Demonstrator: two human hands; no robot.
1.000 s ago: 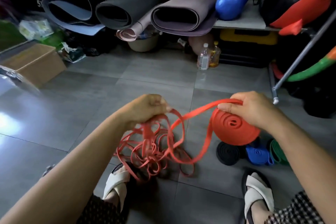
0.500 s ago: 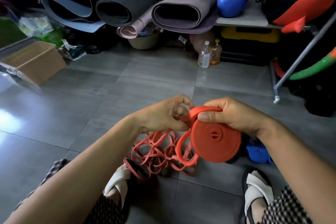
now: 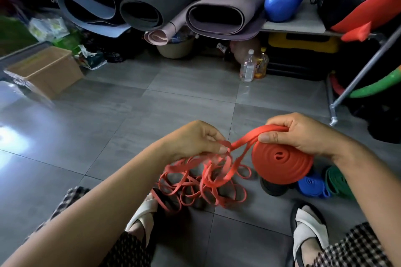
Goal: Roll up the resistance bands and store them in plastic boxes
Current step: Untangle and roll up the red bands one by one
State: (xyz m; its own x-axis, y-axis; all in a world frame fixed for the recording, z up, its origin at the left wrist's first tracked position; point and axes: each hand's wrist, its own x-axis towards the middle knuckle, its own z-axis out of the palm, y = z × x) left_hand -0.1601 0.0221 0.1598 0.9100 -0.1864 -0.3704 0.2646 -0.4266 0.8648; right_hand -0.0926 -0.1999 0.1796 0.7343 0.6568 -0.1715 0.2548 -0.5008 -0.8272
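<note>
- Band [image 3: 201,180]: its unrolled slack lies in a loose tangle on the floor [image 3: 108,128], at 6 o'clock from the left hand and just ahead of the left sandal [image 3: 143,212].
- Left hand [image 3: 195,141]: fingers and thumb are curled in, pinching a few strands where they rise out of the tangle. It is the nearer hand to the slack.
- Strand [image 3: 243,143]: a doubled length runs taut from the left pinch to the top of the coil. Its long axis goes from 8 to 2 o'clock, rising toward the right hand.
- Coil [image 3: 282,162]: held in the air at 3 o'clock from the left hand. The flat spiral face is turned toward the camera, so the winding axis points roughly at the viewer. The strand joins the rim at about 11 o'clock.
- Right hand [image 3: 303,134]: grips the coil from above, with the fingers wrapped over the rim at 12 o'clock and the thumb pressed flat on the face near 10 o'clock.
- Next move, as I judge it: the coil needs turning so the strand lays onto the rim, with the left hand feeding slack along that 8-to-2 line. Much of the band is not yet wound.
- Black roll [image 3: 273,188], blue roll [image 3: 312,186] and green roll [image 3: 338,182]: already rolled, on the floor at 5 to 6 o'clock under the coil and not yet boxed.
</note>
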